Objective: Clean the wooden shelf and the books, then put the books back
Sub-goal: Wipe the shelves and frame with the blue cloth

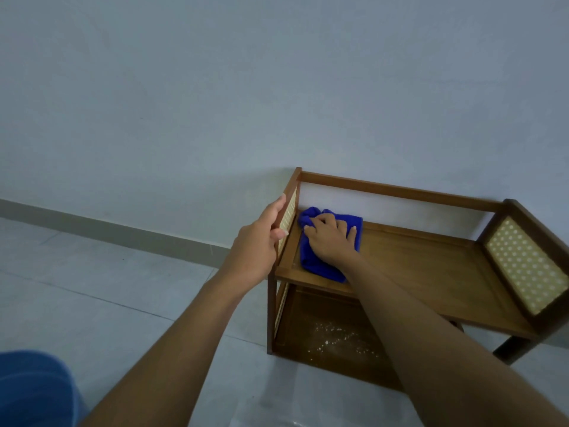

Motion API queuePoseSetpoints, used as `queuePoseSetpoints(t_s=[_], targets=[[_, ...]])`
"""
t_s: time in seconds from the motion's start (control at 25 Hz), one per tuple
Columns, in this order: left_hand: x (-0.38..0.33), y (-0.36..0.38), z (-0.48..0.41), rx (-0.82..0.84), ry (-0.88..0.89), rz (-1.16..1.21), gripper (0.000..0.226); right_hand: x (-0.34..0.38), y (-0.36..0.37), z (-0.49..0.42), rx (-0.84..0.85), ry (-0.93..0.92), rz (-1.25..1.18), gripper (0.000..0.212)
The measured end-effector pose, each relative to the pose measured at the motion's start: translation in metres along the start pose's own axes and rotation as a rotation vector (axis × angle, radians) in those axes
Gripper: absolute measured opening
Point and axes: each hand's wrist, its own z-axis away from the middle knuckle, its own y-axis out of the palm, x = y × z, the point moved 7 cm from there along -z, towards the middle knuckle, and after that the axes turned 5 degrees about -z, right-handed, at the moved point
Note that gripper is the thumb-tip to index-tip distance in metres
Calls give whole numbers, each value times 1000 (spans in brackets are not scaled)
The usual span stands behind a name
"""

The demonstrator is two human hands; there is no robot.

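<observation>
A low two-tier wooden shelf (431, 266) with woven cane side panels stands on the floor against the wall. My right hand (331, 238) presses a bright blue cloth (311, 260) flat on the left end of the top board. My left hand (264, 232) grips the shelf's left side panel from outside, thumb on its front edge. White dust specks (332, 334) lie on the lower board. No books are in view.
Pale tiled floor (107, 297) spreads to the left and in front of the shelf. A plain grey wall with a skirting strip (123, 232) runs behind. Blue fabric on my leg (34, 389) shows at the bottom left corner.
</observation>
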Motion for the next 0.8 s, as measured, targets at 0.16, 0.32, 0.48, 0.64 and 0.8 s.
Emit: queuePoseSetpoints(t_s=[0.16,0.32,0.48,0.64,0.8], targets=[[-3,1,2,10,6,13,60,1,1,-3,18,70,4,48],[-2,0,0,3,15,11,60,2,-4,-12,33,223,-93,51],[1,2,0,-6,20,10,61,3,-6,-5,19,212,-106,48],[4,3,-1,-13,20,20,62,7,-4,21,6,105,-118,38],[4,3,-1,-31,12,-3,62,7,0,51,13,-33,-129,23]])
